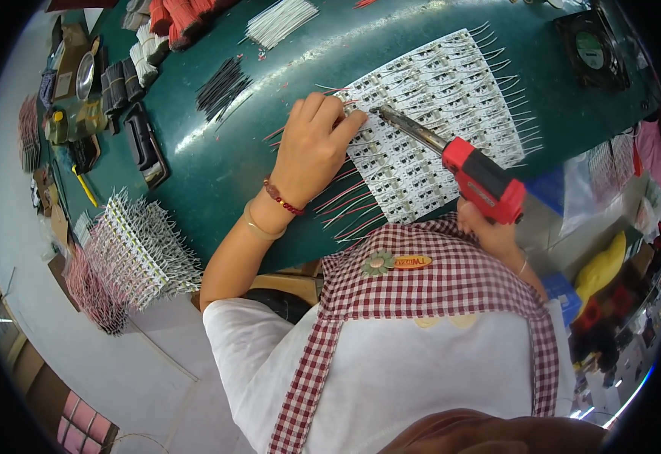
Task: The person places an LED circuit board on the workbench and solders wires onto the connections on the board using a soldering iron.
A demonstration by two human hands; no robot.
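Note:
My right hand is wrapped round the grip of a red and black soldering gun. Its metal tip reaches left over a white circuit board panel, close to the fingers of my left hand. That hand rests at the panel's left edge with thumb and fingers pinched together. A red wire shows beside the fingertips; the part inside the pinch is hidden. Red and white wires stick out from the panel's left side, and thin pale wires fringe its right side.
Black wires and white wires lie loose on the green table. Bundles of red wires sit at the far left. A stack of wired boards stands at the near left edge. A black fan is at far right.

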